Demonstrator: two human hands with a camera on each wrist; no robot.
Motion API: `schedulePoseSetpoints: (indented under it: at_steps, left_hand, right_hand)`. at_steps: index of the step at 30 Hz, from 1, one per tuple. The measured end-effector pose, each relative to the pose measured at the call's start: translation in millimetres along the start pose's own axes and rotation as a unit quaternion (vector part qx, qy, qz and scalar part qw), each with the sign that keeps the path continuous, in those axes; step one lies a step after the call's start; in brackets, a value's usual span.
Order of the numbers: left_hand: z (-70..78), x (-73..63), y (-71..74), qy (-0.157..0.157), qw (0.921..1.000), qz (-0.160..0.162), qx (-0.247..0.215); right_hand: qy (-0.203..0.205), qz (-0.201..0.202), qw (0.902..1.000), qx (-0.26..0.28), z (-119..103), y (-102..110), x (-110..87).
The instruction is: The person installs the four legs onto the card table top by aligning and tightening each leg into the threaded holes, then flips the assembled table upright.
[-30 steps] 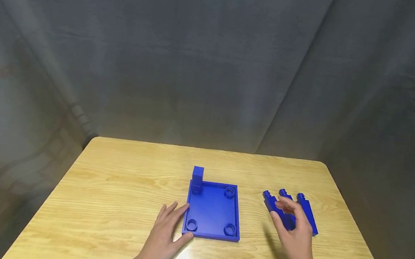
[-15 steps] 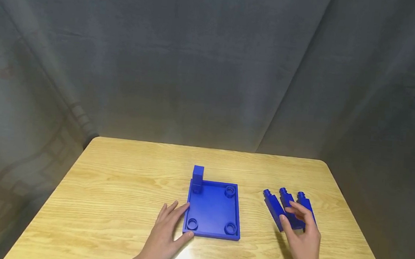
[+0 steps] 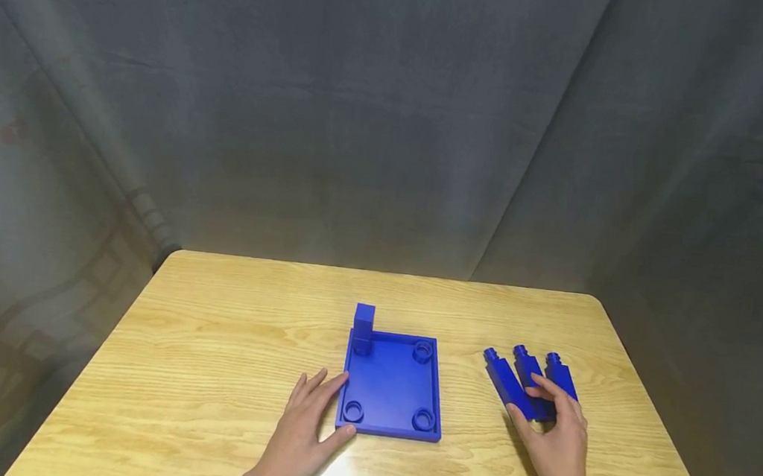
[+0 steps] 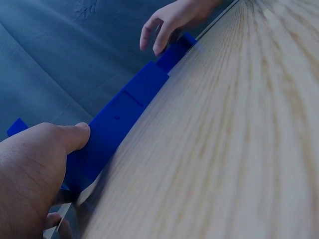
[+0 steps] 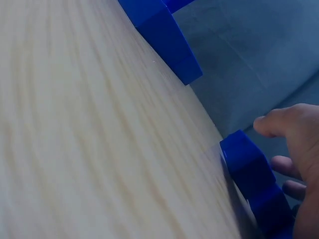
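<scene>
Left hand point(image 3: 298, 441): fingers extended, not clasped; index finger at left wall, thumb at near-left corner of square blue tray point(image 3: 393, 385). Tray flat on wooden table point(image 3: 210, 366), blue post point(image 3: 363, 322) upright at its far-left corner. Right hand point(image 3: 559, 446): fingers loosely bent, gripping nothing, over three blue threaded-end posts point(image 3: 528, 366) lying right of tray.
</scene>
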State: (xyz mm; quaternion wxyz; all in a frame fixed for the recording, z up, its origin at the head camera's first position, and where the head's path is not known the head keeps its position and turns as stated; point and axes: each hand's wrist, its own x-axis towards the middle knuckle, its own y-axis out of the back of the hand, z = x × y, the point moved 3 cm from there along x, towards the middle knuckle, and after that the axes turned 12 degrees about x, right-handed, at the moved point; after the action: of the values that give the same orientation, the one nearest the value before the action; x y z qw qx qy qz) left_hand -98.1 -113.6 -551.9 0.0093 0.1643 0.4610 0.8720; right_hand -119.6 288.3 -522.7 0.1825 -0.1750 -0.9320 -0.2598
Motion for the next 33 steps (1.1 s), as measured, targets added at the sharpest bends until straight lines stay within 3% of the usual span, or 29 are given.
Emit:
schedulePoseSetpoints:
  at_steps: [8, 19, 26, 33]
  left_hand:
    - [1.1, -0.3, 1.1, 0.0, 1.0, 0.005, 0.004]
    - [1.6, 0.3, 1.0, -0.005, 0.9999, 0.013, 0.001]
    - [-0.2, 0.2, -0.4, -0.008, 0.9998, 0.016, 0.007]
    - [-0.8, 0.2, -1.1, -0.007, 0.9998, 0.016, 0.006]
  right_hand:
    - [0.0, -0.025, 0.9995, -0.016, 4.8, -0.8, 1.3]
    - [0.037, -0.025, 0.9985, -0.032, 7.4, -0.5, -0.8]
    - [0.076, -0.022, 0.9942, -0.072, 6.2, -1.1, 1.8]
    - [0.059, -0.011, 0.9966, -0.057, 5.6, -1.0, -0.1]
